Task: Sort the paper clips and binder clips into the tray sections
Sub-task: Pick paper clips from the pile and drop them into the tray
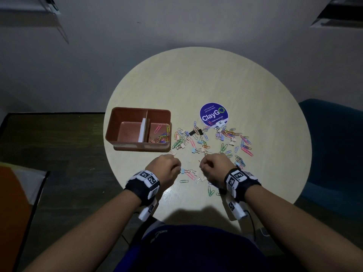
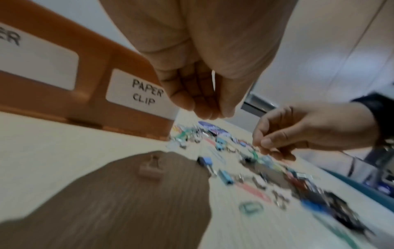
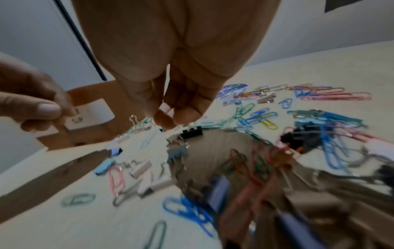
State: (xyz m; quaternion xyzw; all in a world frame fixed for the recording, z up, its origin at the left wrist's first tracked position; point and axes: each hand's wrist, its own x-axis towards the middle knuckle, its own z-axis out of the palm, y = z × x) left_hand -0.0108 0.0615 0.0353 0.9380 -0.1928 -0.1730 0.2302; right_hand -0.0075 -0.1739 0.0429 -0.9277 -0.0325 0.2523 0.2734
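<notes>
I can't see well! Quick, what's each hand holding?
Left hand: fingers pinch a small silver clip.
Right hand: fingers pinched together; holding what, cannot tell.

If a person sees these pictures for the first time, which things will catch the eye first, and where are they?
The colourful heap of paper clips and binder clips spread over the round table stands out first. Left of it sits the brown tray, with paper clips only in its right section. Near the table's front edge, the left hand and right hand hover with curled fingers.
</notes>
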